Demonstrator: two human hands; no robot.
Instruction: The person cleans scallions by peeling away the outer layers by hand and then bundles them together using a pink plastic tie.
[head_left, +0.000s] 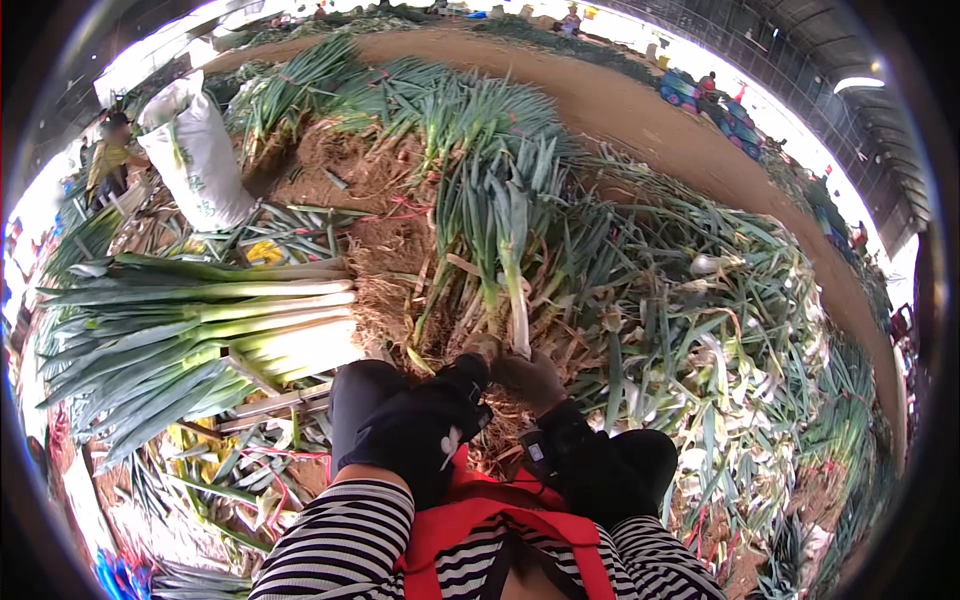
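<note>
the right hand (530,378) is clenched on the white base of a long green leek (514,270) running straight away, left hand (478,352) just beside, its grip unclear.

Bare brown earth (600,90) sweeps across the far side here, a packed dirt floor curving up toward the rim. Overhead on the right, a dark roof (850,45) with ribbed beams and one long glowing lamp (858,84); bright daylight pours in along the open far edge and at the left. A white sack (200,160) stands upright at the upper left, and a person in a yellow-green top (108,160) works just beyond it. Far off, blue crates (700,95) sit by the edge of the dirt. Loose soil and dry roots (380,240) cover the middle ground, with green trimmings (740,400) strewn thick to the right.
</note>
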